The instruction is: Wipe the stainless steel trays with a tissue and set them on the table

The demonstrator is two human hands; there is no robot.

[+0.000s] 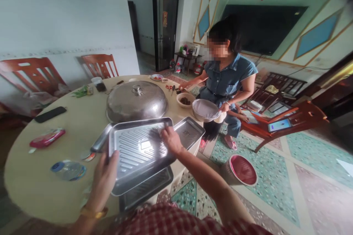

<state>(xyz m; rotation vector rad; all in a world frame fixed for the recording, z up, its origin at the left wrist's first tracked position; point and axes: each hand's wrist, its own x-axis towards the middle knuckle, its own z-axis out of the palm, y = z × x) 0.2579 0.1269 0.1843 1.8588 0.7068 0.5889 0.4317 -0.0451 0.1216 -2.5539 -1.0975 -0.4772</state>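
A shiny metal tray (135, 158) with slanted ridges is tilted toward me over the table's near edge. My left hand (106, 176) is closed on its left rim, thumb on the upper side. My right hand (171, 140) is bent over the inner right part of the tray, fingers drawn together. Something greyish shows at the fingertips, too blurred to name. Below the tray lies another metal tray (146, 192), partly covered. A further tray (190, 132) sticks out at the right. The edge of a metal piece (101, 138) shows at the left.
A big domed metal lid (136, 101) stands behind the trays. On the table's left are a water bottle (68, 170), a pink packet (47, 138) and a dark case (50, 114). A co-worker (227, 75) holds a covered bowl (205, 110) beside a small basket (185, 100). A bucket (228, 169) stands on the floor.
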